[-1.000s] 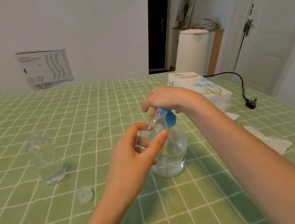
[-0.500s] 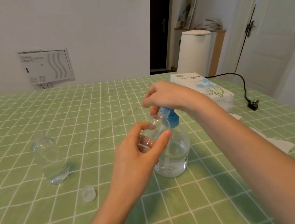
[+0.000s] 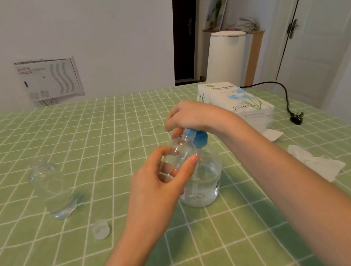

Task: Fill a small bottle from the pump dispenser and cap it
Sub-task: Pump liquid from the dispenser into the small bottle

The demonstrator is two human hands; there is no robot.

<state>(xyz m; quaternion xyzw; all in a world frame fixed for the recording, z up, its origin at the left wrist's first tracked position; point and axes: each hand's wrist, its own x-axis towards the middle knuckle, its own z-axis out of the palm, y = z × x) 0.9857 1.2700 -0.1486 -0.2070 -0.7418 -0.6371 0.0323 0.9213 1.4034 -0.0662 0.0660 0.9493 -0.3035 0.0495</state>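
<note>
Not much has moved in the last second tbh: left hand (image 3: 154,190) still pinches the small clear plastic bottle (image 3: 180,153) between thumb and fingertips, mouth tilted up at the blue spout (image 3: 189,134). Right hand (image 3: 192,116) just above stays curled over the clear round pump dispenser (image 3: 207,174). So filling's probably ongoing, capping not yet. The small translucent cap (image 3: 100,229) sits on the green checked surface (image 3: 224,252), lower left of that hand. Right hand covers the pump top, and I can't read the fill level.
</note>
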